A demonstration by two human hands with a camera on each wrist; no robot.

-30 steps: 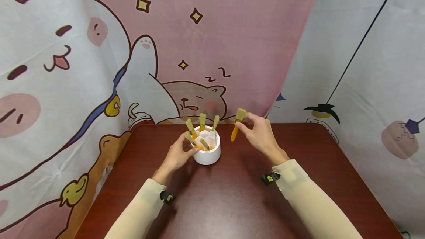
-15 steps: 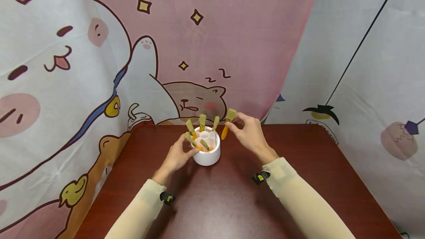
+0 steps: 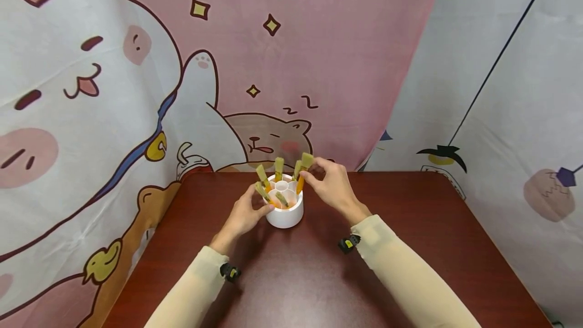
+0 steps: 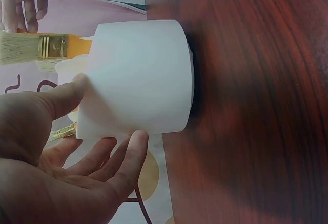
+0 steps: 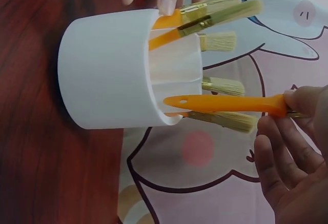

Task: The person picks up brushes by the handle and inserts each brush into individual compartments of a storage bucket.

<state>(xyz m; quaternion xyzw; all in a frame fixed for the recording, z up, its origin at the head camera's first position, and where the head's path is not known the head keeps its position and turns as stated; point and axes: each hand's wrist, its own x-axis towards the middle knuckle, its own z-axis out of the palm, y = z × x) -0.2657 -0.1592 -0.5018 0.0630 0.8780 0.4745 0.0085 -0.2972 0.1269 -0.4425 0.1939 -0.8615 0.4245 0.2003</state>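
A white round brush holder [image 3: 284, 219] with petal-shaped compartments stands upright on the table. My left hand [image 3: 242, 216] grips its left side, the thumb at the rim and the fingers along the wall in the left wrist view. Several paintbrushes [image 5: 221, 42] with pale bristles and orange handles stand bristles-up inside it. My right hand [image 3: 334, 186] pinches another paintbrush [image 5: 225, 103] near its metal collar, bristles up. In the right wrist view, the tip of that handle overlaps the holder's rim; whether it touches cannot be told. The brush's bristles are out of that view.
A dark red-brown table [image 3: 291, 277] lies under the holder. Behind its far edge hangs a pink and white cloth [image 3: 346, 65] with cartoon animals. Each wrist bears a small black strapped device [image 3: 349, 243].
My right hand has moved left with its paintbrush, from right of the holder to the holder's right rim. The left hand and the holder stay in place.
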